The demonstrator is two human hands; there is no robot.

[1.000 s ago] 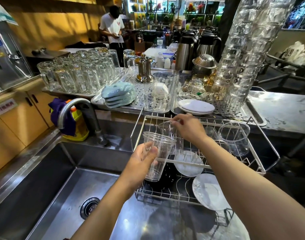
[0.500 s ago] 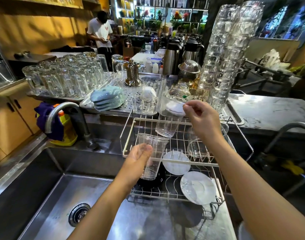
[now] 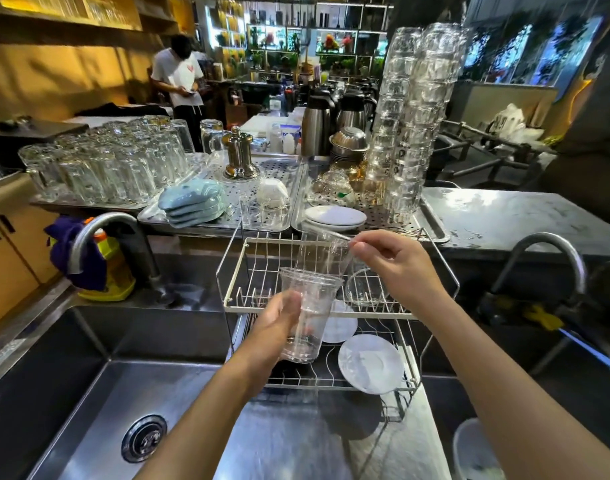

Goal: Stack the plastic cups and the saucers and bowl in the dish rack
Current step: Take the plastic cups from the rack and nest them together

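My left hand (image 3: 279, 327) grips a clear plastic cup (image 3: 308, 323) upright in front of the two-tier wire dish rack (image 3: 234, 268). My right hand (image 3: 393, 268) pinches the rim of a second clear plastic cup (image 3: 322, 254), tilted, its base dipping into the mouth of the first cup. A glass bowl (image 3: 364, 289) sits on the rack's upper tier beside my right hand. Two white saucers lie on the lower tier, one (image 3: 371, 363) at the front right and another (image 3: 339, 323) partly hidden behind the held cup.
A steel sink (image 3: 89, 393) with a tap (image 3: 99, 233) lies to the left. Behind the rack, perforated trays (image 3: 431, 226) hold glasses, blue dishes (image 3: 192, 202), white saucers (image 3: 334, 216) and tall stacks of glass cups (image 3: 410, 116). A person (image 3: 179, 81) stands far back. A second tap (image 3: 542, 258) rises at right.
My right hand lifted the second cup off the rack's upper tier and brought it down towards me, onto the cup in my left hand. The left hand raised its cup slightly.
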